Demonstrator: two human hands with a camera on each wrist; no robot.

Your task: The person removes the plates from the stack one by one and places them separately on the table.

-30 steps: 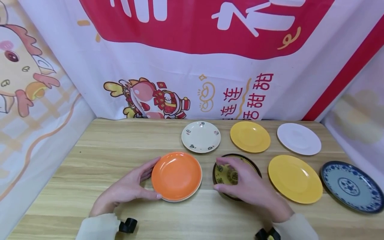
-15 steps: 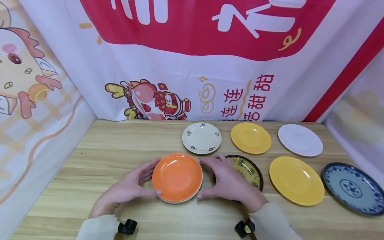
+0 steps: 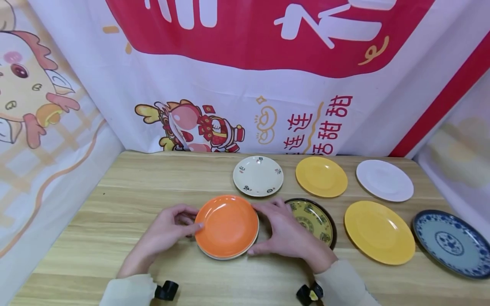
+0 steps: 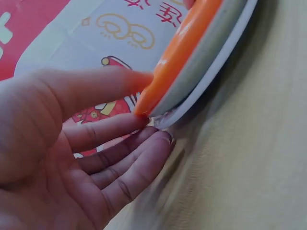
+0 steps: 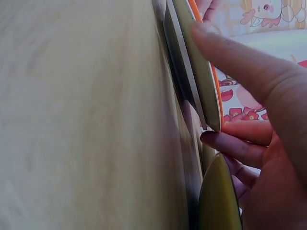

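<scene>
An orange plate [image 3: 226, 225] tops a stack of plates in the middle of the table. Under it show a pale greenish plate [image 4: 206, 52] and a white plate [image 4: 218, 72] at the bottom. My left hand [image 3: 170, 227] holds the left edge, thumb on the orange rim and fingertips low at the plates' edges. Curved round the right edge, my right hand [image 3: 287, 233] has its thumb against the side of the stack and fingers at the far rim. Behind that hand lies a dark-rimmed olive patterned dish [image 3: 315, 219], partly hidden.
A white plate with small motifs [image 3: 258, 176], a small yellow plate [image 3: 321, 177] and a plain white plate [image 3: 384, 180] line the back edge. Rightward lie a larger yellow plate [image 3: 379, 232] and a blue floral plate [image 3: 451, 244]. A printed cloth [image 3: 214, 80] hangs behind the table.
My right hand has moved left from over the olive dish to the right edge of the stack. My left thumb has shifted up along the orange rim. The stack looks still.
</scene>
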